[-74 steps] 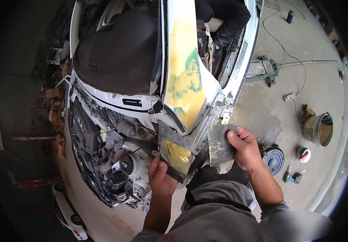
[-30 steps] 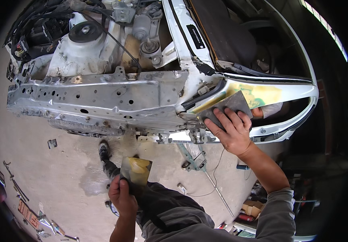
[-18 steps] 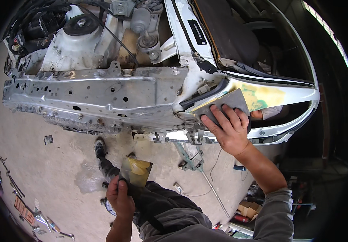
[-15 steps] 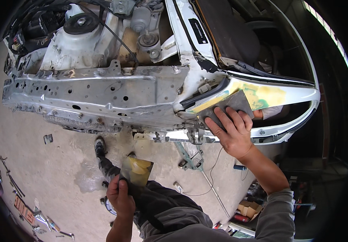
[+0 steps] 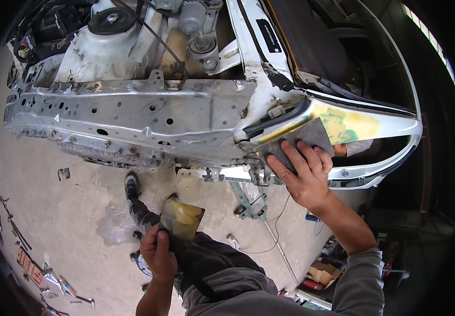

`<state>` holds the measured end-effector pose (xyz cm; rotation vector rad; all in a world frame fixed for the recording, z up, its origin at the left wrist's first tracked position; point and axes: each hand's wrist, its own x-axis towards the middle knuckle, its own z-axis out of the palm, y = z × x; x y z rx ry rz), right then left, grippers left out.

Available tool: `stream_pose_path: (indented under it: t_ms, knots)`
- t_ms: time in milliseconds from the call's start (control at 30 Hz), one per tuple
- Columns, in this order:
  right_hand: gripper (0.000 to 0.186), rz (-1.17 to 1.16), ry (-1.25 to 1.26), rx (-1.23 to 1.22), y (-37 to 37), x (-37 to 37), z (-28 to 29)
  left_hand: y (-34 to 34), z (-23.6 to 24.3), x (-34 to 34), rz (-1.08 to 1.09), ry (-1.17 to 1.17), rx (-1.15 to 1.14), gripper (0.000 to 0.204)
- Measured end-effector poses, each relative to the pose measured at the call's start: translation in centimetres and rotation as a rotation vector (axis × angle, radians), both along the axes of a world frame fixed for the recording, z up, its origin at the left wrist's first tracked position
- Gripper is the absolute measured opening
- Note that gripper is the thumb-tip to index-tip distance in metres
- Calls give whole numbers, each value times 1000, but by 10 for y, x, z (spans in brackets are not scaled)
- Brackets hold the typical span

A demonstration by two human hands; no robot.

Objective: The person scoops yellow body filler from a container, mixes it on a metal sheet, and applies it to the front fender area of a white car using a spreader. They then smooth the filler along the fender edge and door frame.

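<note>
My right hand (image 5: 306,176) presses its fingers flat on a dark grey, flexible filler spreader (image 5: 314,138). The spreader lies against the white car body's pillar base (image 5: 396,125), hiding part of it. Beyond its upper edge, a patch of yellow filler with green areas (image 5: 361,122) coats the pillar. Lower down, my left hand (image 5: 159,255) is closed on the edge of a thin, flat mixing plate (image 5: 172,224), thumb on top. Yellow filler paste (image 5: 188,214) is smeared on that plate, which is apart from the car.
A bare metal inner fender rail (image 5: 132,113) runs leftward from the pillar. Skin and pale cloth (image 5: 359,146) show in the door opening. A greenish floor jack (image 5: 251,203) stands below the car, with a cable nearby. Tools (image 5: 53,282) lie at lower left, a cardboard box (image 5: 323,274) at lower right.
The view has shifted slightly, so the car sits a little further right. The spreader has moved only slightly against the pillar. Both hands keep their holds.
</note>
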<state>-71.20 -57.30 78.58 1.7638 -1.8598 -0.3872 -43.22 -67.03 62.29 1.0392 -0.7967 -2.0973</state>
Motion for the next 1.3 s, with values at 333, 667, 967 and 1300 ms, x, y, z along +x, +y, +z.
stream_pose_path:
  t_ms: [333, 667, 967, 1300]
  knots:
    - [35, -16, 15, 5, -1, 0, -6, -1, -2, 4, -73, 40, -8, 25]
    - [37, 23, 60, -9, -3, -9, -20, -2, 4, 4, -34, 26, 32, 23]
    - [38, 36, 32, -21, -10, -5, -23, 0, 2, 9, -42, -1, 16, 24]
    - [38, 69, 56, -8, -4, -3, -15, 0, 3, 8, -17, 19, 28, 24]
